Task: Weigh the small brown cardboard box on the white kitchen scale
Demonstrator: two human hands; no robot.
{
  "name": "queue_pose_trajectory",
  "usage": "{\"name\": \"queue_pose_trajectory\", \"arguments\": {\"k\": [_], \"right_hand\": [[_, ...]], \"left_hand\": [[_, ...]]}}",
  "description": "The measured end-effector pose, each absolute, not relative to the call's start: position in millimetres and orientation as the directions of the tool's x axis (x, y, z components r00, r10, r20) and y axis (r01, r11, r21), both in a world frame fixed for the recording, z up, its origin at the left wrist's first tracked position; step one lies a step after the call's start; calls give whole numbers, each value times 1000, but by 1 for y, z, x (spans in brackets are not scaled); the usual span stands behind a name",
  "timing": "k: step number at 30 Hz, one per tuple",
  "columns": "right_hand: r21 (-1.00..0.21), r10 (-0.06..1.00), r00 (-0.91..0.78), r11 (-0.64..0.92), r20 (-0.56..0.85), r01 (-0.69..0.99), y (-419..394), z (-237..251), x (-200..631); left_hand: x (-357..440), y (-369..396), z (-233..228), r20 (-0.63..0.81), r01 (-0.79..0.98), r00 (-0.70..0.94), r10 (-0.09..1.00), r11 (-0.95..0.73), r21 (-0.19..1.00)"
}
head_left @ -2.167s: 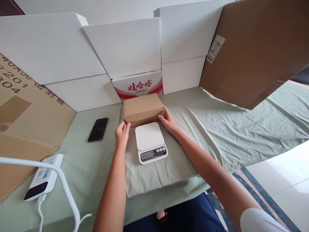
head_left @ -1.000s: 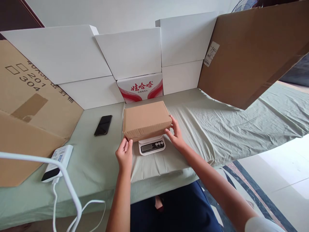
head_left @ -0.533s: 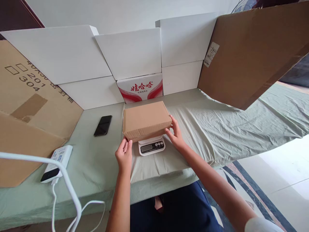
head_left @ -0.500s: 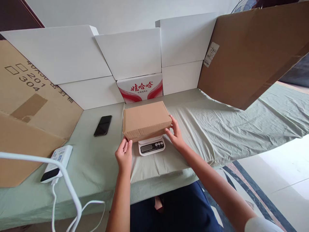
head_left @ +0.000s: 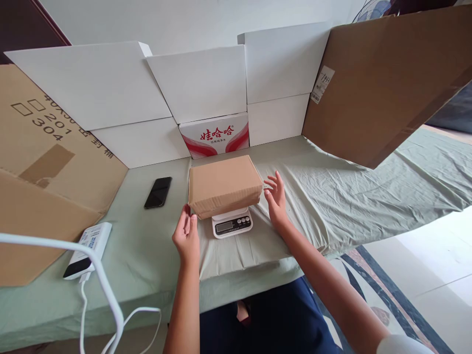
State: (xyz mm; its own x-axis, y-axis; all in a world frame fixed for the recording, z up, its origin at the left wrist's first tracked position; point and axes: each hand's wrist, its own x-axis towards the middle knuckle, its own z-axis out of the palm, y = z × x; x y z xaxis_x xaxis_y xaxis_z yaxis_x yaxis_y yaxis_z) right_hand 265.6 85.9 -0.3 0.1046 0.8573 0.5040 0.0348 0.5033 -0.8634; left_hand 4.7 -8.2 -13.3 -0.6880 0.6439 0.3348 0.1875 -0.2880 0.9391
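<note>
A brown cardboard box (head_left: 224, 185) rests on a small white kitchen scale (head_left: 232, 222), which sits on a green-sheeted bed (head_left: 342, 191) near the middle of its front edge; the box overhangs the scale so that only the display and buttons show beneath its front. The back edge of the bed is walled by white boxes (head_left: 199, 83) with a red-and-white printed carton (head_left: 216, 135) among them, a large sheet of brown cardboard (head_left: 387, 78) leans over the back right corner, and more cardboard (head_left: 40, 162) covers the left side. The sheet lies bare to the right of the scale. The left hand (head_left: 186, 236) hovers just off the box's front left corner, fingers loosely extended, holding nothing. The right hand (head_left: 276, 201) hangs beside the box's right end, fingers spread wide, apart from it and empty. A black phone (head_left: 158, 192) lies to the left of the box, and a white power bank (head_left: 86, 250) with a cable lies near the front left edge.
</note>
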Motion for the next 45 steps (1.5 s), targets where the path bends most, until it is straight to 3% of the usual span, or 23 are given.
{"name": "queue_pose_trajectory", "arguments": {"k": [9,13,18,23,29,38,45], "right_hand": [[-876,872,-119,482,475,32,86,2,262],[-867,866,-134,493,481,72,85,-1,261],[-851,848,-158,521,506,68,99,20,256],[-828,820,-128,560,557,-17,152,49,237],[-868,855,-151,492,497,-69,205,9,218],[-921,897,-208,384,390,-69,211,-11,218],[-955,953,-96,278,288,-102,213,-15,224]], "left_hand": [[3,-6,-18,278,153,-674,684,-239,959],[5,-5,-22,235,126,-680,695,-205,971],[3,15,9,318,176,-591,741,-266,948],[-11,83,40,394,185,-527,753,-351,918],[-23,139,0,237,82,-559,794,-232,969],[-33,144,-20,209,142,-553,806,-155,978],[-56,149,-33,197,116,-706,680,-163,980]]}}
